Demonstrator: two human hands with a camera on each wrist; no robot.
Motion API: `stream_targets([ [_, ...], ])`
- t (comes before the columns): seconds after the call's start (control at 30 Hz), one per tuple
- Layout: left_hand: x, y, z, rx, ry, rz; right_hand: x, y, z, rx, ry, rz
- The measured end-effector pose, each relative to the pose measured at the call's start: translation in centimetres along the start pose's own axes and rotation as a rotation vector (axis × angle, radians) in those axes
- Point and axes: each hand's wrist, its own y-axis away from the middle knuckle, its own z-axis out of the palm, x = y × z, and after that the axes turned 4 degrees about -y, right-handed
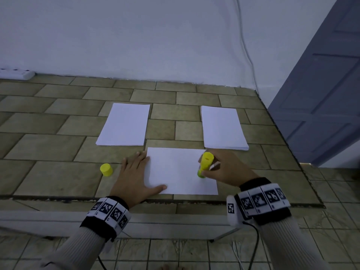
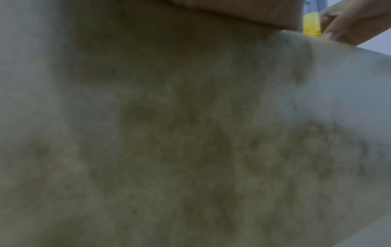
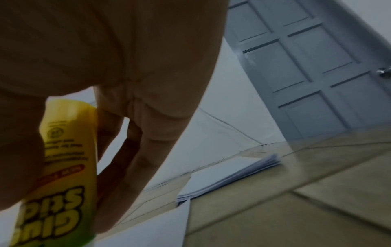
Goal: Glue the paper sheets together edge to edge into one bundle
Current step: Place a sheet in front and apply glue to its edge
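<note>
The right hand (image 1: 228, 168) grips the yellow plastic glue stick (image 1: 205, 165), tip down on the flat white paper sheet (image 1: 181, 172). The left hand (image 1: 136, 172) lies flat, fingers straight, pressing that sheet's far side. Gluing looks just started; two white paper stacks (image 1: 124, 124) wait beyond both hands.

Cap (image 1: 106, 169) left of sheet (image 1: 175, 172)

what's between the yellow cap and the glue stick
In the head view, the left hand pressing the near paper sheet lies between the yellow cap and glue stick.
</note>
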Motion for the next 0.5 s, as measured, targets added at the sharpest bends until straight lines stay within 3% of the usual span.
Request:
stream_targets([
  [0.23, 0.1, 0.0, -0.1, 0.015, 0.004, 0.011, 0.4, 2.3, 0.0, -0.031, 0.005, -0.002],
  [0.5, 0.1, 0.1, -0.2, -0.022, 0.006, -0.003, 0.3, 0.8, -0.5, -0.017, 0.035, -0.023],
])
